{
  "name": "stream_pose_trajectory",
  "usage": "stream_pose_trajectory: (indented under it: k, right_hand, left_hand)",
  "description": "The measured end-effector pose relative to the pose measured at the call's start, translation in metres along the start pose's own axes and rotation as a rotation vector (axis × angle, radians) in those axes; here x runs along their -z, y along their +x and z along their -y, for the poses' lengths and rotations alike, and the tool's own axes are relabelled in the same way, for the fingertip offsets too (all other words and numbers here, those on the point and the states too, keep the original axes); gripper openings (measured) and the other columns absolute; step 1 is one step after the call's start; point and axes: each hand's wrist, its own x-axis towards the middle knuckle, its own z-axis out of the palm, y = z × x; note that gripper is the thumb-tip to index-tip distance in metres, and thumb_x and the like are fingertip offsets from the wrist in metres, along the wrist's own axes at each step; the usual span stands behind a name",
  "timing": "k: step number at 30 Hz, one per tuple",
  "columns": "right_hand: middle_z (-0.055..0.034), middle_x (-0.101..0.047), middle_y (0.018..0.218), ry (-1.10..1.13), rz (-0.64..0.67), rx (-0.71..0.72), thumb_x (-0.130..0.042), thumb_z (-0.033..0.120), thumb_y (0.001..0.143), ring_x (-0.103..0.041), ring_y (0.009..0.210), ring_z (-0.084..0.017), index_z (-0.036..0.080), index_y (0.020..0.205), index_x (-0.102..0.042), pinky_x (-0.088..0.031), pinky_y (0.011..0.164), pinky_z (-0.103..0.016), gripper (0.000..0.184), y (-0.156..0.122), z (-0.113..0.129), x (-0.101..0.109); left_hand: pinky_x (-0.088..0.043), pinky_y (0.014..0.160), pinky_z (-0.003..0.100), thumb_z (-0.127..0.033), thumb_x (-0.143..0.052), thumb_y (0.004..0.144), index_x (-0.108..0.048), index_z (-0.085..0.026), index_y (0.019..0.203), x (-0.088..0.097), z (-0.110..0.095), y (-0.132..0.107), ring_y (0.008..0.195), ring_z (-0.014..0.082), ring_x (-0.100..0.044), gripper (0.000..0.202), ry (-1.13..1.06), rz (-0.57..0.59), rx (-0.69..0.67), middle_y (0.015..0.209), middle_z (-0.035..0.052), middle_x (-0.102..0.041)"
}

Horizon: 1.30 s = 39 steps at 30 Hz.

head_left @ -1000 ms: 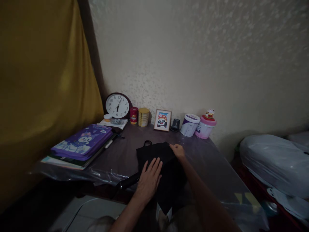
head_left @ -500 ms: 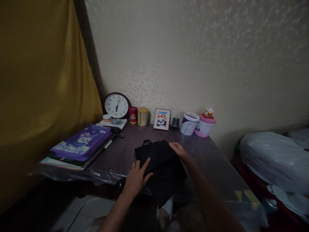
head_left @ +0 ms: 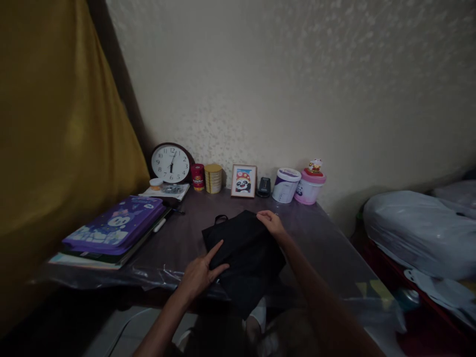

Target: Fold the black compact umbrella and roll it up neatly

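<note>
A folded black cloth bag lies on the dark desk, its lower end hanging over the front edge. My left hand rests on the bag's near left edge, index finger stretched out across the cloth, the other fingers curled at the edge. My right hand sits on the bag's far right corner, fingers bent down onto the cloth. A small loop handle sticks out at the bag's far left corner.
A purple case on stacked books lies at the left. Along the wall stand a clock, two tins, a framed panda picture, a white tub and a pink jar. A yellow curtain hangs left; plastic-wrapped bundles lie right.
My left hand slid from flat on the bag's middle to its near left edge and partly curled. The right hand stayed on the far corner. The view shifted slightly.
</note>
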Motion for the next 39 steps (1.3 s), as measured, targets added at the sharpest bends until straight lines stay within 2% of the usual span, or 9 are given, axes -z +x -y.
stream_pose_trajectory:
  k: [8, 12, 14, 18, 21, 25, 30, 34, 39]
  right_hand:
    - [-0.0048, -0.061, 0.091, -0.266, 0.055, 0.226, -0.052, 0.035, 0.073, -0.058, 0.087, -0.018, 0.019, 0.087, -0.058, -0.044, 0.080, -0.033, 0.022, -0.021, 0.006, 0.031]
    - [-0.0064, -0.053, 0.113, -0.393, 0.377, 0.493, -0.056, 0.035, 0.075, -0.048, 0.108, -0.020, 0.023, 0.099, -0.055, -0.037, 0.095, -0.037, 0.027, -0.049, 0.024, 0.047]
    - [-0.0083, -0.045, 0.125, -0.490, 0.530, 0.549, -0.060, 0.037, 0.072, -0.041, 0.117, -0.022, 0.024, 0.108, -0.052, -0.034, 0.098, -0.039, 0.039, -0.063, 0.026, 0.050]
    - [-0.0111, -0.028, 0.139, -0.711, 0.681, 0.630, -0.066, 0.042, 0.064, -0.031, 0.125, -0.027, 0.024, 0.123, -0.040, -0.033, 0.097, -0.044, 0.067, -0.085, 0.017, 0.048]
    - [-0.0138, -0.026, 0.140, -0.844, 0.677, 0.755, -0.064, 0.039, 0.065, -0.030, 0.125, -0.029, 0.021, 0.127, -0.037, -0.031, 0.097, -0.047, 0.070, -0.096, 0.012, 0.043]
    - [-0.0147, -0.034, 0.136, -0.921, 0.610, 0.905, -0.055, 0.023, 0.072, -0.034, 0.122, -0.026, 0.018, 0.122, -0.043, -0.030, 0.098, -0.048, 0.051, -0.102, 0.012, 0.038]
    - [-0.0123, -0.044, 0.129, -0.904, 0.560, 1.036, -0.045, 0.008, 0.070, -0.040, 0.117, -0.021, 0.018, 0.106, -0.050, -0.034, 0.095, -0.045, 0.038, -0.099, 0.016, 0.036]
    - [-0.0117, -0.047, 0.126, -0.918, 0.516, 1.076, -0.045, 0.006, 0.068, -0.043, 0.114, -0.022, 0.017, 0.101, -0.053, -0.037, 0.094, -0.043, 0.036, -0.096, 0.020, 0.037]
    - [-0.0108, -0.049, 0.124, -0.929, 0.509, 1.130, -0.045, 0.008, 0.070, -0.046, 0.110, -0.021, 0.018, 0.098, -0.055, -0.040, 0.090, -0.043, 0.032, -0.095, 0.020, 0.037]
  left_hand:
    - [-0.041, 0.075, 0.026, -0.056, -0.046, 0.077, -0.028, -0.035, 0.133, 0.007, -0.007, 0.007, 0.095, 0.0212, -0.060, 0.063, -0.039, 0.082, 0.123, 0.100, 0.0032, -0.065]
    - [-0.041, 0.078, 0.027, -0.058, -0.044, 0.077, -0.028, -0.036, 0.133, 0.008, -0.005, 0.009, 0.101, 0.0219, -0.057, 0.061, -0.097, 0.056, 0.133, 0.109, 0.0033, -0.063]
    - [-0.041, 0.080, 0.027, -0.058, -0.044, 0.077, -0.028, -0.037, 0.132, 0.008, -0.004, 0.009, 0.104, 0.0219, -0.056, 0.061, -0.121, 0.044, 0.127, 0.114, 0.0027, -0.060]
    - [-0.041, 0.081, 0.027, -0.058, -0.045, 0.076, -0.030, -0.037, 0.131, 0.009, -0.004, 0.010, 0.104, 0.0212, -0.056, 0.060, -0.157, 0.044, 0.129, 0.114, 0.0015, -0.060]
    - [-0.041, 0.081, 0.026, -0.057, -0.046, 0.076, -0.032, -0.036, 0.131, 0.011, -0.004, 0.011, 0.103, 0.0203, -0.057, 0.061, -0.188, 0.040, 0.147, 0.113, 0.0009, -0.061]
    - [-0.042, 0.080, 0.025, -0.058, -0.046, 0.075, -0.034, -0.036, 0.130, 0.012, -0.002, 0.012, 0.101, 0.0196, -0.058, 0.060, -0.221, 0.032, 0.138, 0.113, -0.0003, -0.061]
    - [-0.042, 0.080, 0.026, -0.060, -0.046, 0.074, -0.035, -0.035, 0.130, 0.012, -0.001, 0.011, 0.103, 0.0204, -0.056, 0.062, -0.229, 0.023, 0.131, 0.113, 0.0002, -0.061]
    - [-0.043, 0.076, 0.026, -0.061, -0.045, 0.074, -0.036, -0.034, 0.130, 0.013, -0.002, 0.011, 0.096, 0.0210, -0.060, 0.062, -0.218, 0.029, 0.135, 0.106, 0.0008, -0.064]
    - [-0.042, 0.078, 0.027, -0.062, -0.046, 0.073, -0.037, -0.033, 0.129, 0.014, -0.002, 0.011, 0.102, 0.0217, -0.057, 0.064, -0.225, 0.028, 0.161, 0.110, 0.0027, -0.062]
